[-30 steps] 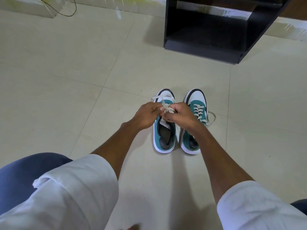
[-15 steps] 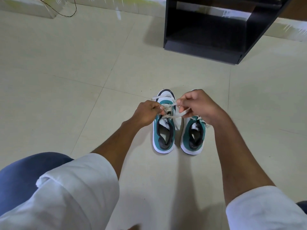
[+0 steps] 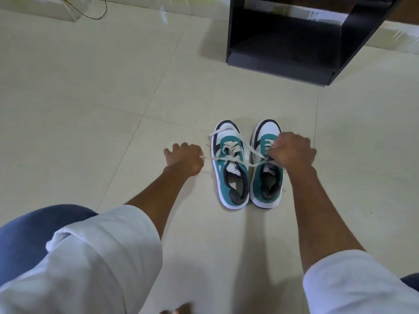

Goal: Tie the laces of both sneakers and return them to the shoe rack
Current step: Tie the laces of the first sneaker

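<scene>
On the tiled floor [image 3: 113,87], short of the black shoe rack [image 3: 294,55], the left sneaker [image 3: 229,177] stands touching the right sneaker [image 3: 267,184], toes toward the rack. Its lace [image 3: 256,163] stretches taut sideways: the left hand [image 3: 186,158] has its grip clenched on one end, the right hand [image 3: 291,151] grasping the other above the right sneaker. Uneven pulling could, I judge, drag the light shoe askew or slip an end free, loosening the knot.
</scene>
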